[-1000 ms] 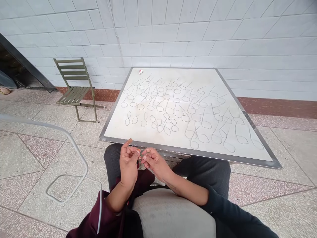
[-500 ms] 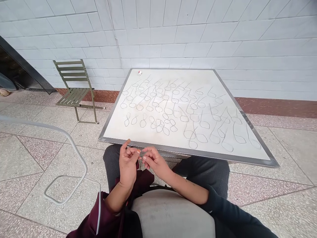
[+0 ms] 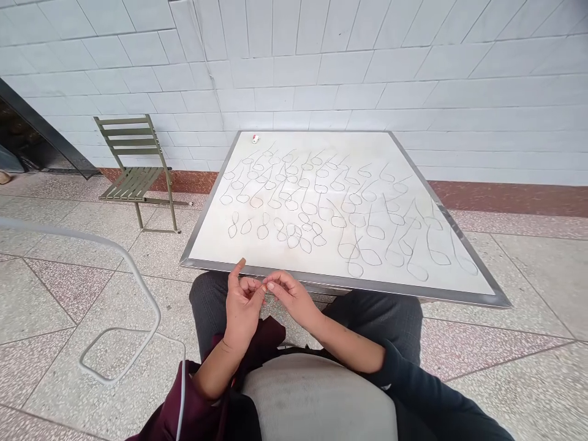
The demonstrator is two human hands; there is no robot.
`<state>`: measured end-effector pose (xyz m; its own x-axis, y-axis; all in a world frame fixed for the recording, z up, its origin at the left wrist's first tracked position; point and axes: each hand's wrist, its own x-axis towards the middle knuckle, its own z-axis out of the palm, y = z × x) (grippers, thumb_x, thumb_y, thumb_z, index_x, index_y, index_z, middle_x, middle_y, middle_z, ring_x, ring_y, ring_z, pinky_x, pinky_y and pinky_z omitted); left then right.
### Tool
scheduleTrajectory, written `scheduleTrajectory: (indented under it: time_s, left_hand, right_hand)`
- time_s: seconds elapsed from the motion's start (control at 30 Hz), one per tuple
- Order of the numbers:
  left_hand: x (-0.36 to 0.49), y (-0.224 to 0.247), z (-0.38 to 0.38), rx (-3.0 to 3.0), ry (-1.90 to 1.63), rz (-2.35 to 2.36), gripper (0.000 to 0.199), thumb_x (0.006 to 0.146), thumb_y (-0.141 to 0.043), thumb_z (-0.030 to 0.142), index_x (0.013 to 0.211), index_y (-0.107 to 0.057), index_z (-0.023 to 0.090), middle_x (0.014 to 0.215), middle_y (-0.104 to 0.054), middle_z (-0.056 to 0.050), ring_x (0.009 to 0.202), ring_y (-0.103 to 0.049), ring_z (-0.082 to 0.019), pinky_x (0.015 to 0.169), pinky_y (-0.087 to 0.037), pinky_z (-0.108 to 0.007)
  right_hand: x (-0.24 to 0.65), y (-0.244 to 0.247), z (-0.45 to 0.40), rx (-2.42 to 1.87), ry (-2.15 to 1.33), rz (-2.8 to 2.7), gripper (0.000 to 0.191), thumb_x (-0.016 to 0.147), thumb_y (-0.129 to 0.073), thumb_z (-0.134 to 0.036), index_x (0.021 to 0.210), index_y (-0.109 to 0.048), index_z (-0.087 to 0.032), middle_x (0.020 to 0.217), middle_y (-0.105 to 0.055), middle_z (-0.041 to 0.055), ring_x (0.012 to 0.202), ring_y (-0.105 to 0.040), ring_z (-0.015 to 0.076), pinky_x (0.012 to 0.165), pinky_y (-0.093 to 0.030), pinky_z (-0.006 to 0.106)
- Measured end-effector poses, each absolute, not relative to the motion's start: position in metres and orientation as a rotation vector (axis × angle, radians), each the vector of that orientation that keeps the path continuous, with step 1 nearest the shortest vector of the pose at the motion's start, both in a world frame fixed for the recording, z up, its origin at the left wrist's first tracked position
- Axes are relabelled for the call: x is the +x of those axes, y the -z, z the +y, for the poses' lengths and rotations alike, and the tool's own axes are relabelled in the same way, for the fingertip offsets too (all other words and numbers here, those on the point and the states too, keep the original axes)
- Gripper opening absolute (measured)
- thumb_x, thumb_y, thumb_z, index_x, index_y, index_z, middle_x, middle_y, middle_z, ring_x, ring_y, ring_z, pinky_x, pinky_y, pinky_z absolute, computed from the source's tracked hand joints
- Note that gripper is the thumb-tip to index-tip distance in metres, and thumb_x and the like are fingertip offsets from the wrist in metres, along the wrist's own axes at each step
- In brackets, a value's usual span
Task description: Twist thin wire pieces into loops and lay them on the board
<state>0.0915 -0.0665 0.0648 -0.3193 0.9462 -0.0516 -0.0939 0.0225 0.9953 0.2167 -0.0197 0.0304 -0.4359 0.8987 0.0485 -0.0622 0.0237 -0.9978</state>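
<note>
Just in front of the table's near edge, my left hand (image 3: 243, 311) and my right hand (image 3: 296, 301) meet at the fingertips. Each pinches with thumb and index finger on a thin wire, which is mostly hidden by the fingers now. A finger of the left hand points up and away. Beyond them, many thin wire pieces (image 3: 376, 237) bent into loops lie spread over the white table (image 3: 257, 252). Most have a long straight tail; several near the front left look like small double loops.
A small white and red object (image 3: 255, 139) sits at the table's far left corner. A green slatted folding chair (image 3: 133, 182) stands by the tiled wall (image 3: 294, 73). On the left, a bent grey metal tube (image 3: 149, 294) curves close to my left arm.
My hands have come closer together, and their fingertips now touch. The thin wire that showed between them is now nearly covered. The view has shifted slightly.
</note>
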Motion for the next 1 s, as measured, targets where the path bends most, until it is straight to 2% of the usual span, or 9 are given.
scheduleTrajectory:
  time_s: [0.13, 0.23, 0.4, 0.53, 0.7, 0.87, 1.0]
  left_hand:
    - [0.092, -0.062, -0.069, 1.095, -1.383, 1.416, 0.071, 0.083, -0.065, 0.027, 0.144, -0.029, 0.022, 0.074, -0.058, 0.004, 0.063, -0.053, -0.011, 0.064, -0.046, -0.024]
    - [0.092, -0.058, -0.071, 1.193, -1.360, 1.416, 0.070, 0.085, -0.063, 0.028, 0.145, -0.028, 0.024, 0.077, -0.059, 0.002, 0.068, -0.056, -0.012, 0.068, -0.047, -0.026]
    - [0.090, -0.056, -0.073, 1.306, -1.276, 1.431, 0.067, 0.087, -0.059, 0.028, 0.146, -0.029, 0.026, 0.076, -0.060, 0.002, 0.066, -0.056, -0.013, 0.067, -0.047, -0.026]
    - [0.091, -0.059, -0.072, 1.265, -1.313, 1.412, 0.066, 0.086, -0.061, 0.028, 0.145, -0.031, 0.024, 0.076, -0.060, 0.002, 0.069, -0.057, -0.013, 0.070, -0.047, -0.026]
    - [0.091, -0.061, -0.070, 1.086, -1.353, 1.300, 0.068, 0.083, -0.065, 0.025, 0.142, -0.031, 0.021, 0.071, -0.059, 0.004, 0.065, -0.056, -0.012, 0.063, -0.045, -0.023]
    - [0.091, -0.057, -0.069, 0.908, -1.380, 1.190, 0.064, 0.079, -0.070, 0.023, 0.136, -0.039, 0.020, 0.069, -0.060, 0.005, 0.058, -0.053, -0.009, 0.059, -0.042, -0.021]
    - [0.092, -0.052, -0.069, 0.809, -1.410, 1.123, 0.060, 0.077, -0.072, 0.021, 0.131, -0.044, 0.019, 0.066, -0.060, 0.006, 0.056, -0.053, -0.008, 0.058, -0.042, -0.021]
  right_hand:
    - [0.221, -0.038, -0.012, -0.882, -1.658, -1.473, 0.030, 0.085, -0.057, -0.049, 0.081, -0.059, -0.019, 0.070, -0.054, -0.0016, 0.065, -0.048, 0.0124, 0.061, -0.042, 0.026]
    - [0.222, -0.037, -0.011, -0.850, -1.713, -1.446, 0.032, 0.084, -0.058, -0.050, 0.080, -0.058, -0.019, 0.067, -0.051, -0.0026, 0.063, -0.047, 0.0118, 0.060, -0.041, 0.026]
    - [0.222, -0.030, -0.012, -0.841, -1.788, -1.392, 0.032, 0.084, -0.059, -0.050, 0.079, -0.056, -0.018, 0.064, -0.049, -0.0040, 0.058, -0.043, 0.0098, 0.055, -0.037, 0.023]
    - [0.223, -0.031, -0.012, -0.823, -1.784, -1.421, 0.030, 0.086, -0.056, -0.049, 0.086, -0.057, -0.019, 0.067, -0.050, -0.0038, 0.059, -0.043, 0.0096, 0.055, -0.037, 0.023]
    - [0.221, -0.032, -0.016, -0.857, -1.654, -1.492, 0.025, 0.089, -0.052, -0.045, 0.093, -0.056, -0.020, 0.065, -0.049, -0.0039, 0.054, -0.045, 0.0101, 0.050, -0.036, 0.023]
    - [0.214, -0.021, -0.024, -0.847, -1.355, -1.566, 0.017, 0.094, -0.047, -0.035, 0.099, -0.055, -0.022, 0.082, -0.052, -0.0007, 0.051, -0.045, 0.0073, 0.051, -0.040, 0.025]
    - [0.212, -0.012, -0.025, -0.832, -1.263, -1.602, 0.016, 0.095, -0.044, -0.031, 0.102, -0.055, -0.023, 0.088, -0.051, 0.0005, 0.049, -0.045, 0.0061, 0.049, -0.040, 0.024]
